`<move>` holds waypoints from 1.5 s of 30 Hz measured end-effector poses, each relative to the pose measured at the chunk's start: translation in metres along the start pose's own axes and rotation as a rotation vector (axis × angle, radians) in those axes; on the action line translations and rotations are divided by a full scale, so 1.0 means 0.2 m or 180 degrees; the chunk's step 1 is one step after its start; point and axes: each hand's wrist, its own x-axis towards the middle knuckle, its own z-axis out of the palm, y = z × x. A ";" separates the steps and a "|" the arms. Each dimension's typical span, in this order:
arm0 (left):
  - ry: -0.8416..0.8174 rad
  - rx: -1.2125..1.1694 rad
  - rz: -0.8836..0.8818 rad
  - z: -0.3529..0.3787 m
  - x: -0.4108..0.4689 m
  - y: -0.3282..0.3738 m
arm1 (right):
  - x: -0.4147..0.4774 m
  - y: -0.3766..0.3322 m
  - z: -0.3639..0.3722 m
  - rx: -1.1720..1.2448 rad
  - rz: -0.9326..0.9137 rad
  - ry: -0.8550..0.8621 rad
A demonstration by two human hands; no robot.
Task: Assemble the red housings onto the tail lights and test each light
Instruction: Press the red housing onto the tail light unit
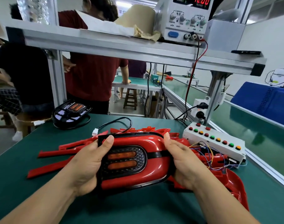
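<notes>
A tail light (pixel 125 160) with two amber strips sits inside a red housing (pixel 147 173), held above the green mat. My left hand (pixel 88 160) grips its left end, thumb pressed on the black rim. My right hand (pixel 183 160) grips the right end, thumb on the top edge. A black cable with a white plug (pixel 95 132) runs from behind the light. Several loose red housings (pixel 55 152) lie underneath and beside it. A bare tail light (pixel 71 111) without housing rests at the mat's far left.
A white test box (pixel 215 141) with coloured buttons and loose wires stands at the right. A power supply (pixel 184 20) reading 12.00 sits on the shelf above. A conveyor (pixel 235 120) runs along the right. People stand beyond the bench (pixel 33 188).
</notes>
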 end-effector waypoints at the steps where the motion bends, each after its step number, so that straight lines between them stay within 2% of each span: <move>1: 0.0006 0.0004 -0.0001 0.00 0.00 0.00 | 0.00 0.01 0.00 0.0031 -0.0008 -0.0018; 7: -0.0111 -0.0056 -0.0165 -0.02 -0.01 0.02 | 0.01 0.00 -0.01 0.0157 0.0188 -0.0204; 14: -0.0073 -0.0002 -0.0053 -0.01 -0.01 0.01 | 0.01 0.02 0.01 0.0189 -0.0067 0.0054; 21: 0.0278 0.0040 0.0154 0.02 0.01 -0.03 | 0.02 0.06 0.05 -0.0178 -0.0352 0.0380; 29: 0.0031 0.0161 0.0265 0.01 0.01 -0.01 | 0.01 0.01 0.00 -0.0091 0.0010 0.0004; 45: -0.0129 0.0335 0.0350 0.00 -0.01 -0.01 | 0.02 0.05 -0.01 0.0160 -0.0098 -0.0094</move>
